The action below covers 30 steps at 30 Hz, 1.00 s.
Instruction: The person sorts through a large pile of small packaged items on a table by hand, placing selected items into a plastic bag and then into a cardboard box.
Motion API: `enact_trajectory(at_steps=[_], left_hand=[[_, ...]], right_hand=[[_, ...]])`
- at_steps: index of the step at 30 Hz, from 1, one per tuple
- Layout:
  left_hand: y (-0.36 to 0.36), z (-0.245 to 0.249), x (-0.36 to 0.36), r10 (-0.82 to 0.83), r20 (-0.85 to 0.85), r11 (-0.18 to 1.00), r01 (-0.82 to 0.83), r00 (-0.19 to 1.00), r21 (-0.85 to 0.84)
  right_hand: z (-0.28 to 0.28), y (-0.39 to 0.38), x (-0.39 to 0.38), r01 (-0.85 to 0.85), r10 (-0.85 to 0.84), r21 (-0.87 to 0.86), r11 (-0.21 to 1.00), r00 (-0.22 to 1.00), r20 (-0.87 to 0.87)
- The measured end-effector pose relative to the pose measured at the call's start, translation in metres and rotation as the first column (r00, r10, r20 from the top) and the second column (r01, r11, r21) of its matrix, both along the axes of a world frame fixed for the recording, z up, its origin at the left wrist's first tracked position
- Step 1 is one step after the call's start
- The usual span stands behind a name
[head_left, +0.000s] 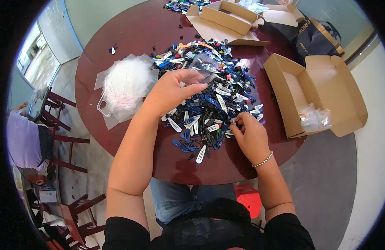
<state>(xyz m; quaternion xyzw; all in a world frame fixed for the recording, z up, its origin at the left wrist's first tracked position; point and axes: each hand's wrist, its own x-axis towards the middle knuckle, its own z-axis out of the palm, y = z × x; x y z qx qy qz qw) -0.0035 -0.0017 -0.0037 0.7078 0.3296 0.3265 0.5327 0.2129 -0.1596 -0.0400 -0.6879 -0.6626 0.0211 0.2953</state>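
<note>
A heap of small snap hair clips (209, 100) in blue, black and white lies on the round dark red table (130, 33). My left hand (173, 91) is raised over the heap and pinches a small clear plastic bag (205, 66) by its edge. My right hand (251, 133) rests at the heap's near right side, fingertips closed on a small clip (235, 121).
A stack of clear plastic bags (125, 85) lies left of the heap. An open cardboard box (322, 93) with filled bags stands at the right; another box (230, 18) is at the back. A person sits at far left by wooden chairs (61, 125).
</note>
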Motion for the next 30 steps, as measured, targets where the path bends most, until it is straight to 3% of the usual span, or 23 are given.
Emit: enact_trajectory(at_steps=[4, 7, 9, 13, 17, 19, 20, 21, 23, 30], left_hand=[[0.003, -0.004, 0.000, 0.006, 0.022, 0.999, -0.007, 1.000, 0.036], [0.002, -0.003, -0.001, 0.013, 0.023, 0.999, -0.013, 1.000, 0.040], [0.003, -0.003, -0.001, 0.009, 0.034, 0.999, -0.010, 0.999, 0.044], [-0.001, 0.000, -0.001, 0.015, 0.038, 0.999, -0.016, 0.999, 0.027], [0.002, -0.001, -0.002, 0.017, 0.003, 1.000, -0.018, 1.000, 0.018], [0.003, -0.002, -0.002, 0.008, -0.013, 0.999, -0.008, 1.000, 0.036], [0.002, -0.002, -0.002, 0.009, -0.014, 0.999, -0.009, 1.000, 0.034], [0.002, -0.001, -0.001, 0.008, -0.004, 0.999, -0.008, 1.000, 0.035], [0.001, -0.001, 0.000, 0.005, 0.004, 0.999, -0.005, 1.000, 0.033], [-0.001, -0.001, 0.001, 0.001, 0.001, 0.999, -0.001, 1.000, 0.039]], right_hand=[[-0.008, 0.006, 0.001, -0.027, 0.016, 0.089, 0.996, 0.992, 0.124], [-0.007, 0.008, 0.004, -0.044, 0.041, 0.092, 0.995, 0.999, 0.032], [-0.001, 0.007, 0.003, -0.005, 0.005, 0.006, 1.000, 0.994, -0.112], [0.001, 0.007, 0.006, 0.045, -0.030, 0.051, 0.998, 0.965, -0.262], [0.011, 0.007, 0.013, -0.037, 0.058, 0.208, 0.977, 0.994, -0.095], [0.012, 0.004, 0.012, -0.099, 0.128, 0.157, 0.983, 0.974, -0.187], [0.017, 0.001, 0.010, -0.155, 0.160, 0.043, 0.987, 0.973, -0.169], [0.015, 0.000, 0.007, -0.156, 0.161, 0.042, 0.987, 0.972, -0.170], [0.012, -0.001, 0.001, -0.242, 0.243, 0.086, 0.966, 0.970, 0.003], [0.014, 0.009, 0.000, -0.252, 0.254, -0.037, 0.967, 0.943, 0.214]])
